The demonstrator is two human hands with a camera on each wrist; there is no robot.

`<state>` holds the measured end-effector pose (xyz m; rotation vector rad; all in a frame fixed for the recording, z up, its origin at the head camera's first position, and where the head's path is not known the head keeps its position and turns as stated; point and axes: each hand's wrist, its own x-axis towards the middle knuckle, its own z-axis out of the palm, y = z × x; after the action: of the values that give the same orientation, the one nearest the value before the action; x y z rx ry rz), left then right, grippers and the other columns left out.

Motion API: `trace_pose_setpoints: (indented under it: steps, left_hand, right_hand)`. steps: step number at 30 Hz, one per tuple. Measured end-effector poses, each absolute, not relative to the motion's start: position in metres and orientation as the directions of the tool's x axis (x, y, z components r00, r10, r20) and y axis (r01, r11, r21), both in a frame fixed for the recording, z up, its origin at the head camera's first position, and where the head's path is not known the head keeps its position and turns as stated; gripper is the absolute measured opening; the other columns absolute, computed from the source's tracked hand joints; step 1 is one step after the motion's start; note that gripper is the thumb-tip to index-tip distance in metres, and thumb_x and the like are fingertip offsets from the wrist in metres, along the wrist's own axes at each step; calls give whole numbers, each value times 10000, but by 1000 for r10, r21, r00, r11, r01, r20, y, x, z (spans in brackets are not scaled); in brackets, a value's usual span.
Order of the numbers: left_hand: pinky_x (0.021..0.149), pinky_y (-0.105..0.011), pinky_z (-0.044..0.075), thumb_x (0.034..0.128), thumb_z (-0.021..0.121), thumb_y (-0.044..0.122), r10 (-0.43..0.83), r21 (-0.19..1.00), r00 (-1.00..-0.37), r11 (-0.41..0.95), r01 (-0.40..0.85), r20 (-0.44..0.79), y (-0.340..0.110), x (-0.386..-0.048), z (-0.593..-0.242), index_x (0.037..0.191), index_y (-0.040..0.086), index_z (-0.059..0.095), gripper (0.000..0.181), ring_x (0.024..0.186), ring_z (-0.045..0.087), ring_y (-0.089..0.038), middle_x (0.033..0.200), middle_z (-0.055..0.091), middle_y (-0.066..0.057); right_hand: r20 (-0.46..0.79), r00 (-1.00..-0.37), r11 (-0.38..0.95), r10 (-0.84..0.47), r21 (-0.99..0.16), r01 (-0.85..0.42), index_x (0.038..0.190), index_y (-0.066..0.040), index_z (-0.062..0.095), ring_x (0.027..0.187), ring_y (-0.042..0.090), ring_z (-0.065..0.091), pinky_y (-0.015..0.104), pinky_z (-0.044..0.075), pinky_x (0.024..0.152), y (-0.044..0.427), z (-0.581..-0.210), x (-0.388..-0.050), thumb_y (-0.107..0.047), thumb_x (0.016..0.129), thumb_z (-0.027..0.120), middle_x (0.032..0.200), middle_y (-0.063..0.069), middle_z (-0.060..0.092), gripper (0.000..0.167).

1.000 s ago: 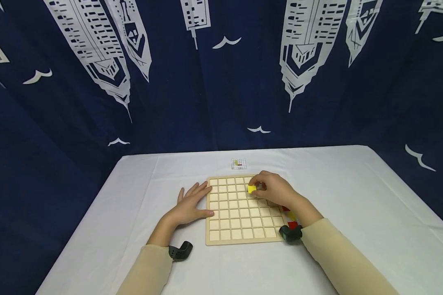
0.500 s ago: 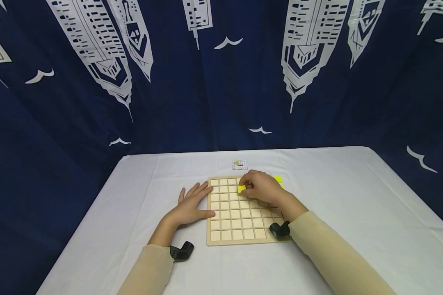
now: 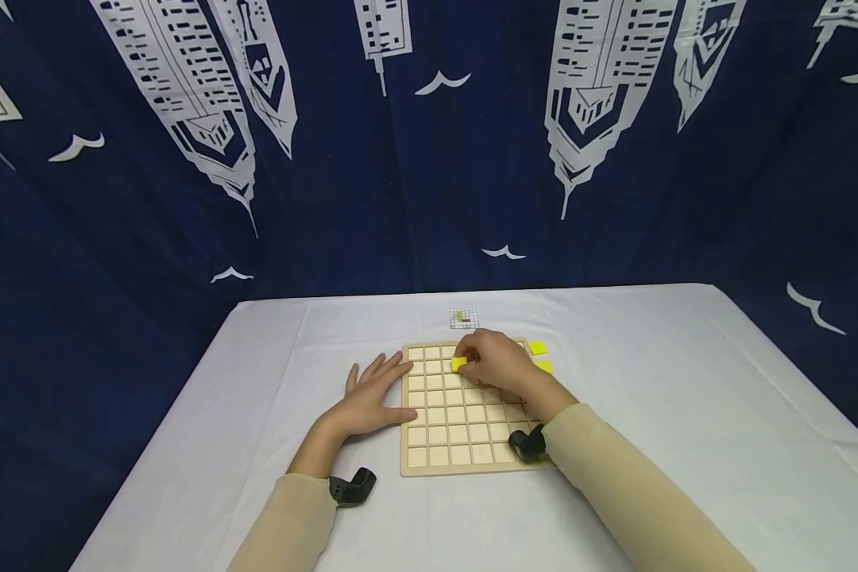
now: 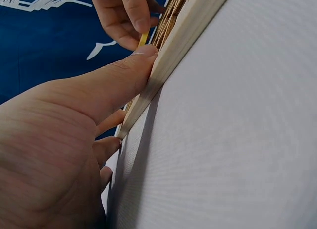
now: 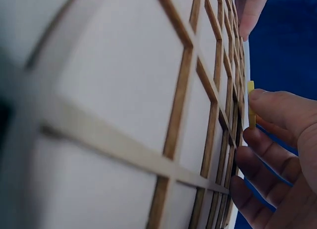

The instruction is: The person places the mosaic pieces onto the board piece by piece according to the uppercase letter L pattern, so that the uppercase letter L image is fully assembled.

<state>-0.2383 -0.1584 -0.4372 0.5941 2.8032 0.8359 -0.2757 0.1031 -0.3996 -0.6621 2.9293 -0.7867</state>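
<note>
Yellow tile (image 3: 459, 364) is pinched between thumb and fingers of the right hand (image 3: 496, 361), at the fingertips, jutting out on the person's left side of the grip. It's over the far part of the gridded wooden board (image 3: 436, 435), around the second row from the far edge; can't tell if it touches the board.

Left hand (image 3: 368, 407) grips nothing: fingers spread, tips and thumb on the board's left edge.

Head view shows the tile's broad face, plus two more yellow tiles (image 3: 541, 357) just beside the board's far right corner and a small printed grid card (image 3: 464, 318) beyond it; neither wrist view has these. Right wrist view adds the tile edge-on, thin, with the other fingers below the pinch, near the raised wooden dividers (image 5: 171, 115). Left wrist view catches the tile as a yellow sliver past the left thumb (image 4: 119, 75), which presses the board's rim, and shows the board's side wall above white cloth (image 4: 237, 120).
</note>
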Motion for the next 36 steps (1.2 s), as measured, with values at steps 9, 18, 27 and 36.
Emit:
trace_pose_setpoints:
  steps: [9,18,27,36]
  left_hand:
    - [1203,-650,-129,828,782,449,411,570,-911,757,320,-34,-158,-238,-436,1525,192,408,832,1579,52,-323,1687,194,0]
    - [1202,-650,-129,830,781,450,417,568,-909,753,331,-24,-160,-238,-436,1509,194,428,807,1577,62,-327,1687,192,8]
    - [1202,-654,-123,830,783,448,418,565,-908,755,332,-24,-160,-239,-437,1502,197,438,796,1576,72,-328,1684,205,-3]
    - [1200,-660,-116,829,781,452,419,562,-908,755,336,-20,-159,-239,-438,1500,198,441,794,1576,74,-329,1683,209,1]
  right_hand:
    - [52,-922,795,-385,-490,-359,1045,-177,743,809,133,560,307,490,735,96,-405,-280,-196,850,795,908,-14,642,203]
    - [65,-939,813,-338,-482,-326,1017,-202,750,805,126,574,300,486,697,86,-406,-279,-202,839,802,906,-29,656,186]
    - [69,-950,818,-304,-492,-298,1007,-222,751,773,113,566,274,460,657,84,-408,-277,-219,836,810,867,-50,643,181]
    - [76,-953,816,-293,-500,-291,1042,-199,751,751,120,549,264,444,638,84,-410,-276,-206,833,810,854,-41,629,217]
